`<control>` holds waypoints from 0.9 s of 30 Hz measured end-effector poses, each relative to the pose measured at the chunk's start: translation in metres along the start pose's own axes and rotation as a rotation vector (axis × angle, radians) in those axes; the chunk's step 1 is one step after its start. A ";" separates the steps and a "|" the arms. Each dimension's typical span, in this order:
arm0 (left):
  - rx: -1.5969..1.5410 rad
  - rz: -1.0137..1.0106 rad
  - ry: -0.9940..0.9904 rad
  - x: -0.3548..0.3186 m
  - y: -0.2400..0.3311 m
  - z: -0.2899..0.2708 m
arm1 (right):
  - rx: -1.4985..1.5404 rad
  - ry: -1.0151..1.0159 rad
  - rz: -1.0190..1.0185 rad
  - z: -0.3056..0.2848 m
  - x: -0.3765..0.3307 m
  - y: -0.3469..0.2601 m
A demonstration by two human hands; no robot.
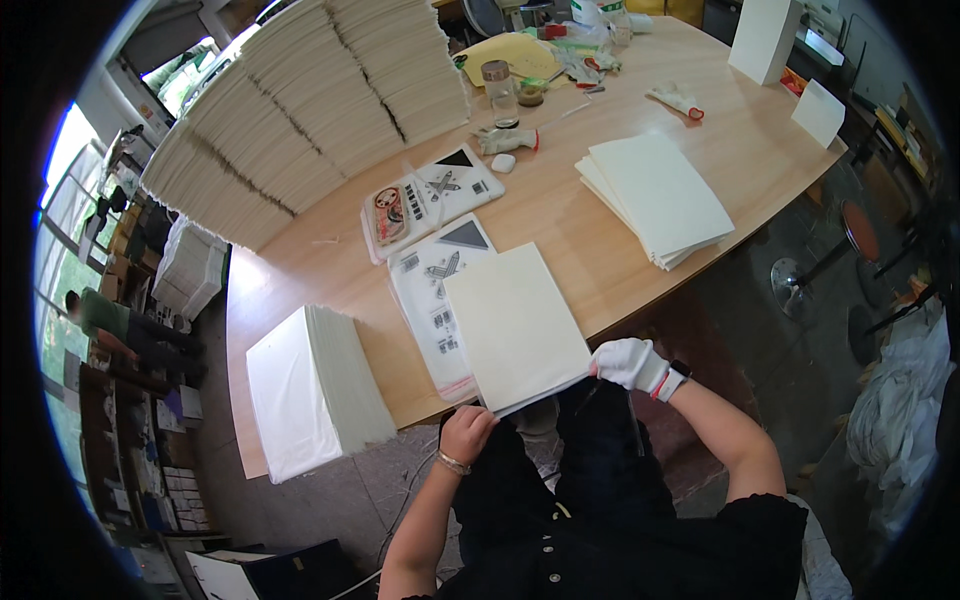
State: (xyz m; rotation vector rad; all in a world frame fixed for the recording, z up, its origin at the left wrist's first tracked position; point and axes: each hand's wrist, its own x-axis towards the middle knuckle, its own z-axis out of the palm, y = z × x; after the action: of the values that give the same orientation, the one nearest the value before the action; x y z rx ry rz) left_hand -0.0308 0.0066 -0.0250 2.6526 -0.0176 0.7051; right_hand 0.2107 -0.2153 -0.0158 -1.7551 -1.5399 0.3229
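A stack of cream sheets (520, 325) lies at the table's near edge, its near side reaching over the edge. My left hand (468, 433), bare, has its fingers closed at the near left corner of this stack. My right hand (630, 365), in a white glove, is closed on the near right corner. Something thin and dark points down below its fingers; I cannot tell its kind. Printed clear plastic bags (440, 285) lie partly under the sheets, on the left.
A tall block of stacked paper (310, 110) stands at the far left. Nearer is a white-topped paper stack (290, 395). Loose cream sheets (660, 195) lie to the right. Beyond are a glass jar (499, 95), gloves (676, 100) and a white box (765, 40). A person (110, 320) stands far left.
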 end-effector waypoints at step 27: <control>-0.478 -0.774 0.654 -0.062 -0.014 -0.250 | 0.676 0.196 0.031 0.121 0.175 -0.198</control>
State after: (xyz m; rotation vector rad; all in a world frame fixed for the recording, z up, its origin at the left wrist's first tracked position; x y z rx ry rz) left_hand -0.2023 0.1082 0.1386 1.6674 0.8466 1.0599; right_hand 0.0302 -0.0116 0.0875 -1.2313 -1.0881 0.5889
